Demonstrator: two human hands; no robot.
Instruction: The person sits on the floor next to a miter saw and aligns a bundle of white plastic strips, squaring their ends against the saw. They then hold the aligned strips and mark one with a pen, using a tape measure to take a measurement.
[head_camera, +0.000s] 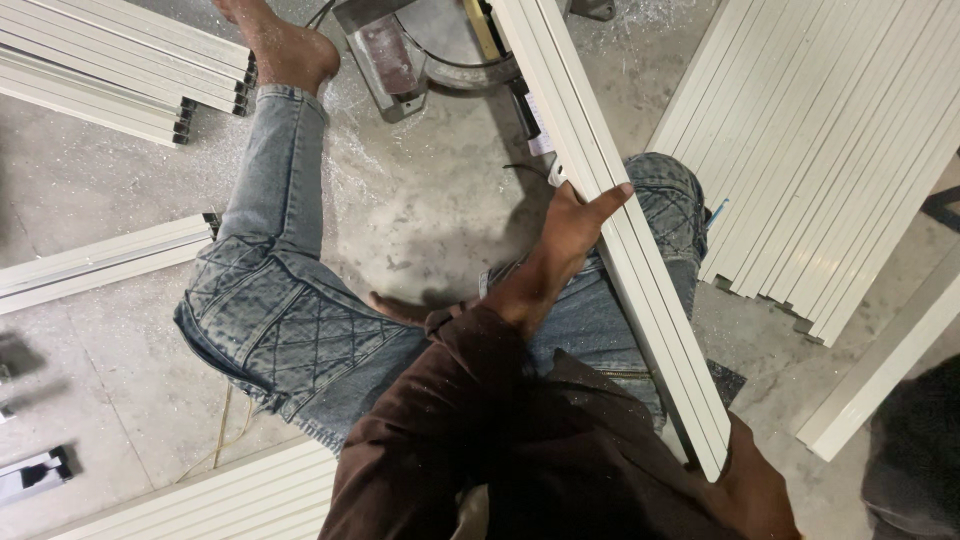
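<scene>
A: Where does the long cream-white metal profile bar (640, 260) lie?

B: Slanting across the person's right knee, its far end at the grey cutting machine (420, 45) on the concrete floor (110, 170).

A: And the hands?

B: The left hand (575, 225) lies on the bar, fingers clasped over its edge. The right hand (765, 495) is at the near end; its grip is hidden.

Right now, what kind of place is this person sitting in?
Probably a metal-cutting workshop: a grey metal saw machine stands on the dusty concrete floor, and long cream-coloured metal bars lie stacked around. One hand grips another cream bar.
</scene>
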